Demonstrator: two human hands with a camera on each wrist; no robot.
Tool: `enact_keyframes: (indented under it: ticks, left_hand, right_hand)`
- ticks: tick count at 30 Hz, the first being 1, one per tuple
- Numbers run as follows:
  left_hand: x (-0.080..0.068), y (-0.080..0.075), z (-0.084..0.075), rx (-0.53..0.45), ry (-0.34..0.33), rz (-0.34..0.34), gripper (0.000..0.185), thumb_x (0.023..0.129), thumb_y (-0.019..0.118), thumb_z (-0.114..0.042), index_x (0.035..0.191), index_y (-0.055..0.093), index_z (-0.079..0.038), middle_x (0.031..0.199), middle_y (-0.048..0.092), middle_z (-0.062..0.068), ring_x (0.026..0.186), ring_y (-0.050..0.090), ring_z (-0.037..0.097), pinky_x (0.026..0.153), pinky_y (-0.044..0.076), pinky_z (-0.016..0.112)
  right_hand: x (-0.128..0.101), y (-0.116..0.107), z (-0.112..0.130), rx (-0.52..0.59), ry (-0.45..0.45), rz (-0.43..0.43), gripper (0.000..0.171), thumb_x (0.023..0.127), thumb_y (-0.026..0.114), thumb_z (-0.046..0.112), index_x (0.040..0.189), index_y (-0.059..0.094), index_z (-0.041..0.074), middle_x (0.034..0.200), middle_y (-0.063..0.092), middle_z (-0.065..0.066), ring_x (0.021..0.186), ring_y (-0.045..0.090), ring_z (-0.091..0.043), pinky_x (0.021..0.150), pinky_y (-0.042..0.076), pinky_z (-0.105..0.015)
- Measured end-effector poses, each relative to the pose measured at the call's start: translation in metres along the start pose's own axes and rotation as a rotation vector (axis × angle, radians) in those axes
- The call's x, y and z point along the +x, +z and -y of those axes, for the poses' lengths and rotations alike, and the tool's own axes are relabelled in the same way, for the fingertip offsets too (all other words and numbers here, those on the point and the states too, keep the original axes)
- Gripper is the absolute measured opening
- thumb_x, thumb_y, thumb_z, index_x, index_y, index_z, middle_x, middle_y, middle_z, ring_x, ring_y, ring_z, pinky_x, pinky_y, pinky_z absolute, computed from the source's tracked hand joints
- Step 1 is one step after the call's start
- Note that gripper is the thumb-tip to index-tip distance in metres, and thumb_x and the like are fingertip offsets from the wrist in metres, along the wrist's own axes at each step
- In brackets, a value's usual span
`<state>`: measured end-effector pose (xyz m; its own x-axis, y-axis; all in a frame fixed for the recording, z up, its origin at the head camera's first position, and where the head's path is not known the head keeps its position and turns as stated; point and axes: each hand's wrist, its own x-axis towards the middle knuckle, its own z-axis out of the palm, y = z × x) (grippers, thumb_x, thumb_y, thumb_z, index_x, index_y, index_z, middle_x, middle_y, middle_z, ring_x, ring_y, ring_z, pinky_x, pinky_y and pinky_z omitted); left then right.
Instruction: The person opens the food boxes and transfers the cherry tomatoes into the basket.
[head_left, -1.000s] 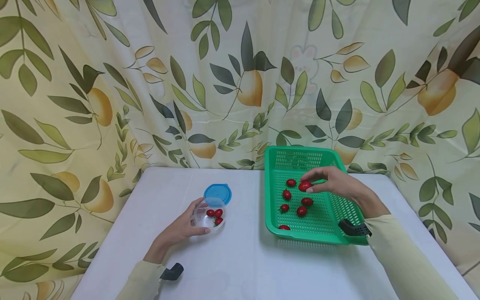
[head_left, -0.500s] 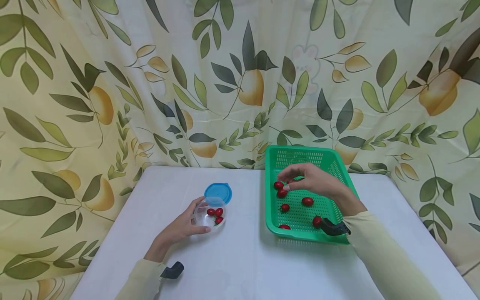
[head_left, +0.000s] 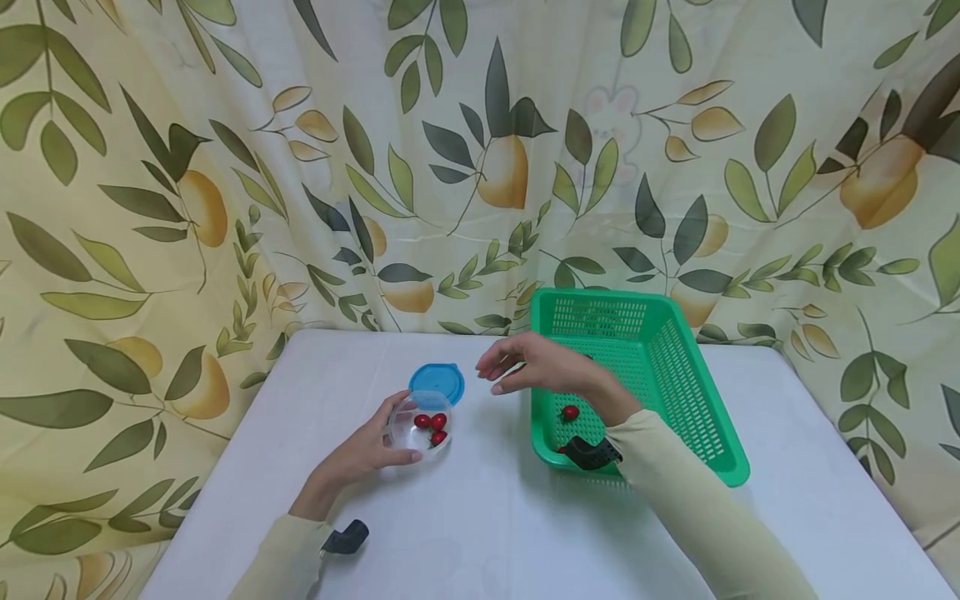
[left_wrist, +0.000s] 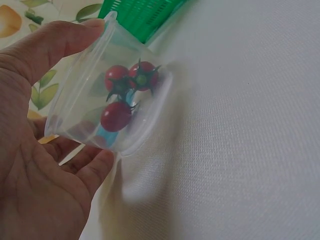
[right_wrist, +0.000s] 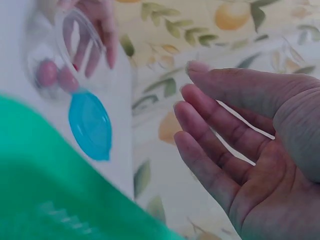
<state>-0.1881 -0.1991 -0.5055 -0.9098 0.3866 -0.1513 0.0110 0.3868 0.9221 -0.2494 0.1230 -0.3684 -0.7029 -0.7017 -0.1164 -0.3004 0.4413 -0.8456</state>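
Note:
My left hand (head_left: 360, 450) holds a clear plastic cup (head_left: 408, 425) between thumb and fingers, tilted toward the right. Inside the cup lie 3 cherry tomatoes (left_wrist: 117, 116), their green stems visible in the left wrist view. My right hand (head_left: 540, 367) hovers over the left rim of a green plastic basket (head_left: 697, 375). Its fingers look extended and lightly bent in the right wrist view, and no tomato shows between thumb and fingertips. A cherry tomato (head_left: 570, 413) lies in the basket; my right forearm hides much of the floor around it.
A round blue lid (head_left: 447, 379) lies flat just behind the cup. A white cloth covers the table (head_left: 465, 525). Behind the table hangs a leaf-and-fruit patterned curtain (head_left: 300, 192). Black wrist devices (head_left: 592, 454) sit at both cuffs.
My right hand has moved left from the basket's middle to past its left rim. A cherry tomato seen at its fingertips earlier no longer shows there. My left hand and the cup stay put.

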Motion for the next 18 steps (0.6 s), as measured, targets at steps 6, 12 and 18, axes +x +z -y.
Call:
enact_keyframes:
  ticks: [6, 12, 18]
  left_hand:
    - [0.000, -0.001, 0.000, -0.008, 0.001, 0.007, 0.099, 0.084, 0.084, -0.027, 0.160, 0.020, -0.022, 0.163, 0.034, 0.008, 0.151, 0.026, 0.035, 0.114, 0.029, 0.069]
    - [-0.001, -0.002, 0.002, -0.010, 0.024, 0.026, 0.100, 0.086, 0.083, -0.026, 0.161, 0.017, -0.018, 0.163, 0.033, 0.009, 0.151, 0.026, 0.035, 0.115, 0.028, 0.068]
    - [-0.001, -0.003, 0.002, -0.014, 0.027, 0.024, 0.099, 0.084, 0.084, -0.027, 0.159, 0.019, -0.024, 0.163, 0.032, 0.009, 0.152, 0.024, 0.032, 0.117, 0.026, 0.065]
  right_hand:
    - [0.028, 0.024, 0.007, -0.013, -0.025, 0.060, 0.032, 0.090, 0.077, 0.010, 0.121, 0.070, 0.009, 0.117, 0.071, -0.006, 0.112, 0.068, -0.028, 0.092, 0.058, -0.033]
    - [0.047, 0.047, 0.015, -0.044, -0.040, 0.105, 0.029, 0.090, 0.077, 0.008, 0.118, 0.070, 0.008, 0.119, 0.070, -0.009, 0.109, 0.069, -0.023, 0.092, 0.058, -0.031]
    - [0.066, 0.069, 0.018, -0.087, -0.012, 0.156, 0.033, 0.087, 0.079, 0.008, 0.119, 0.071, 0.004, 0.119, 0.071, -0.009, 0.114, 0.066, -0.030, 0.091, 0.057, -0.029]
